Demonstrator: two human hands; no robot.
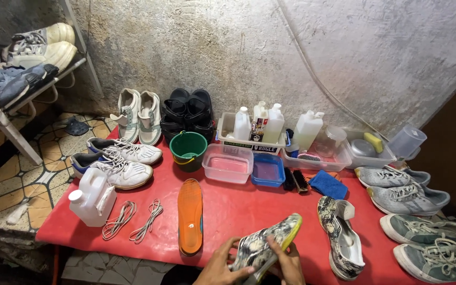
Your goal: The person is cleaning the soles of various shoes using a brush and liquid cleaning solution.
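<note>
On the red table (270, 211), near its front edge: both hands are gripping one patterned sneaker (267, 244).
Left hand (218, 266): fingers are curling around the heel end of the sneaker, thumb pressing on its upper.
Right hand (287, 264): fingers are wrapping over the sole side, closed on the sneaker (palm hidden).
Sneaker: it is tilting with its yellow-edged sole facing up and right, raised just above the table.
Matching sneaker (341, 237): it is lying just to the right, laceless, opening facing up.
Orange insole (190, 214): it is lying flat to the left of the hands, lengthwise.
Grey laces (135, 219): two looped bundles are resting further left, beside a white plastic jug (92, 198).
Behind: a green bucket (188, 149), a clear tub (228, 162), a small blue tray (268, 170), a black brush (295, 180) and a blue cloth (327, 183) are sitting in a row.
Sides: white sneakers (120, 161) are standing at left, grey sneakers (405, 190) at right.
</note>
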